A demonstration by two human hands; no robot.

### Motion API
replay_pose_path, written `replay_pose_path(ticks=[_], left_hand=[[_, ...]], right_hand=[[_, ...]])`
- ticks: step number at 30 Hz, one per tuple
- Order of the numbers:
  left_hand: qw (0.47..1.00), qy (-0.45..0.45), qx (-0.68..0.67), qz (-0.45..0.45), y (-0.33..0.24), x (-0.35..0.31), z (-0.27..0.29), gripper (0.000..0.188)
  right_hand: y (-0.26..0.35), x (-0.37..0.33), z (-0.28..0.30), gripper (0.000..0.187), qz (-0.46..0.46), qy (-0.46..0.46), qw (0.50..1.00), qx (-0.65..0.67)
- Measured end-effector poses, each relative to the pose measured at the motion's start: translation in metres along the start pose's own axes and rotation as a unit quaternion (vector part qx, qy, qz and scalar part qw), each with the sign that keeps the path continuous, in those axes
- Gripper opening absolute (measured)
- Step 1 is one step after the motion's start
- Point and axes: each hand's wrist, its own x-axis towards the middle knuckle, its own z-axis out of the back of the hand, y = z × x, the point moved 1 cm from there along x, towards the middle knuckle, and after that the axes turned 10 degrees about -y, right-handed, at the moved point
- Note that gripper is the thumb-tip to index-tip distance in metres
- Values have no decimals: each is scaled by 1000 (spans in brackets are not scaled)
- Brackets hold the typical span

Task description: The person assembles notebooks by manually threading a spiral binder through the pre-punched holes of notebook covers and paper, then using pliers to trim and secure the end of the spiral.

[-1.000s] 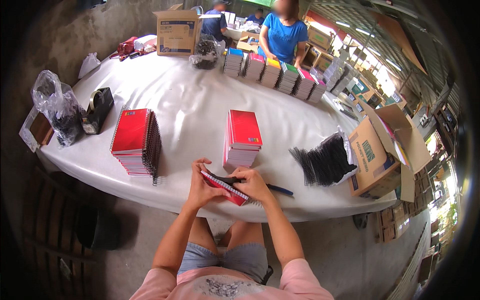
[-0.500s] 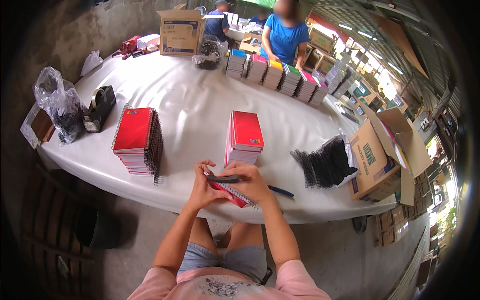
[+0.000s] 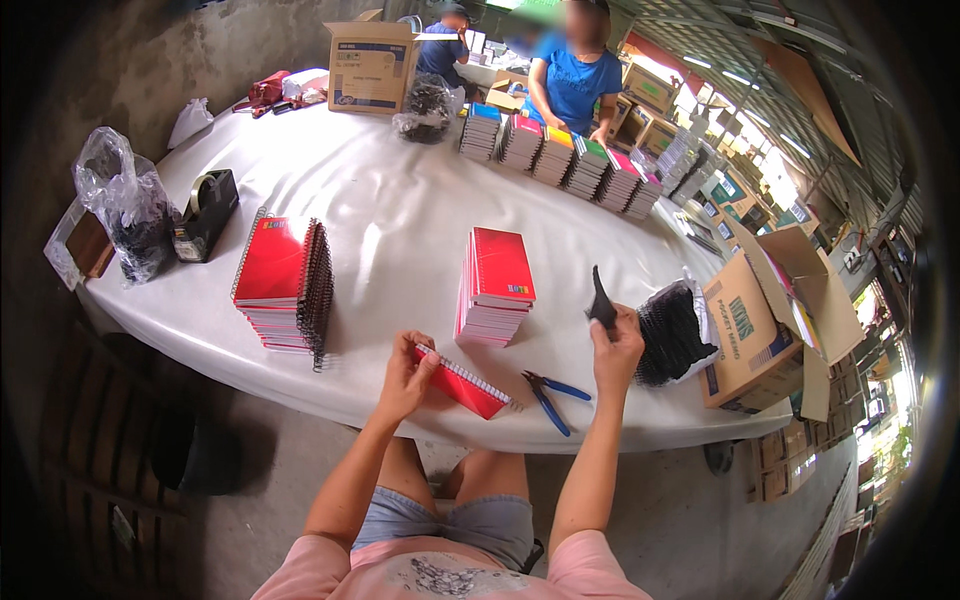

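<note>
My left hand [image 3: 405,375] grips a red notebook [image 3: 468,388] by its left end, low over the table's near edge. A pale row of holes or coil runs along the notebook's upper edge, and a thin wire end seems to stick out at its right. My right hand [image 3: 618,348], raised to the right, is closed on a black, narrow, tapered piece [image 3: 599,302] whose kind I cannot make out. Between the hands lie blue-handled pliers [image 3: 556,396], jaws toward the notebook. Beyond them stands a stack of red notebooks [image 3: 500,275].
At left stands a stack of coil-bound red notebooks [image 3: 272,270], near a black tape dispenser [image 3: 205,215] and a plastic bag [image 3: 135,215]. Black coils [image 3: 675,335] and an open carton [image 3: 750,325] are at right. Across the table, a person [image 3: 575,80] stands behind colourful notebook stacks [image 3: 552,158].
My right hand has left the notebook and moved right, carrying the black piece. The pliers now show whole. My left hand keeps hold of the notebook.
</note>
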Motion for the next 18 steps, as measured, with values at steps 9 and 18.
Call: replay_pose_path(ticks=[9, 18], left_hand=[[984, -149, -94, 31, -32, -3, -9, 54], [974, -202, -65, 86, -25, -17, -24, 42]], right_hand=[[-68, -32, 5, 38, 24, 233, 958, -164], [-30, -122, 28, 47, 115, 228, 920, -296]])
